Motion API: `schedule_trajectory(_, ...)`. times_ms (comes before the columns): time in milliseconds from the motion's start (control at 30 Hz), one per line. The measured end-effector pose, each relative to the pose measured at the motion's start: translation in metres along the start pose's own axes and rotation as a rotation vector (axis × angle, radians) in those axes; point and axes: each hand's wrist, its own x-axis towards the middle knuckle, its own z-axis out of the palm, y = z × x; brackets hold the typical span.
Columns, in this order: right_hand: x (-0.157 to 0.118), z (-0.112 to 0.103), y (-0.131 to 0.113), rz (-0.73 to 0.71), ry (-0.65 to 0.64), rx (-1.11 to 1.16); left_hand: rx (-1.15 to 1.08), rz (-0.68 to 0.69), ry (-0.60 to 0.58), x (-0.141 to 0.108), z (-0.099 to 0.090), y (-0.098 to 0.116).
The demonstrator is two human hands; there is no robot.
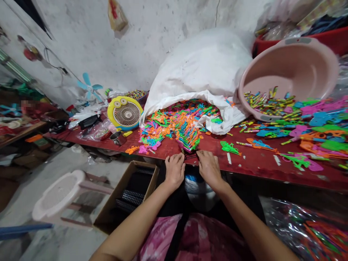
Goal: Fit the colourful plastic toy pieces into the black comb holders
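My left hand and my right hand are at the front edge of the red table, a small gap apart. The fingers of both are curled in around the ends of a small dark piece, mostly hidden, whose kind I cannot make out. Just beyond my fingertips lies a heap of small flat plastic pieces in orange, green, pink and blue. They spill from the mouth of a large white sack. A loose green piece lies to the right of my right hand.
A pink basin tilts on its side, with small yellow tubes in it. Bright plastic pieces cover the right side. A yellow fan and metal cup stand left. Below are a cardboard box with black strips and a stool.
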Motion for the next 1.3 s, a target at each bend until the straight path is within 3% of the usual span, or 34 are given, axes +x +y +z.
schedule_trajectory(400, 0.006, -0.01, 0.045, -0.065, 0.045, 0.114, 0.064, 0.187, -0.071, 0.015, 0.01, 0.054)
schedule_trajectory(533, -0.011, -0.037, 0.079, -0.05, 0.16, 0.105, 0.068, 0.193, -0.069, 0.023, 0.017, 0.068)
schedule_trajectory(667, -0.017, -0.081, 0.137, 0.193, 0.24, -0.209, 0.082, 0.22, -0.097, 0.034, 0.024, 0.078)
schedule_trajectory(800, -0.005, -0.109, 0.183, 0.354, 0.028, -0.493, 0.057, 0.269, -0.125, 0.047, 0.029, 0.09)
schedule_trajectory(900, 0.006, -0.111, 0.194, 0.364, -0.127, -0.566, 0.035, 0.285, -0.115, 0.054, 0.033, 0.097)
schedule_trajectory(967, 0.01, -0.108, 0.196, 0.351, -0.149, -0.577, 0.011, 0.288, -0.097, 0.055, 0.037, 0.098)
schedule_trajectory(1100, 0.011, -0.104, 0.206, 0.257, -0.086, -0.475, -0.094, 0.256, -0.034, 0.051, 0.045, 0.092)
schedule_trajectory(1200, 0.006, -0.103, 0.22, 0.158, -0.007, -0.237, -0.211, 0.225, 0.008, 0.047, 0.049, 0.085)
schedule_trajectory(1300, 0.002, -0.101, 0.227, 0.205, 0.079, 0.06, -0.318, 0.205, 0.048, 0.046, 0.051, 0.083)
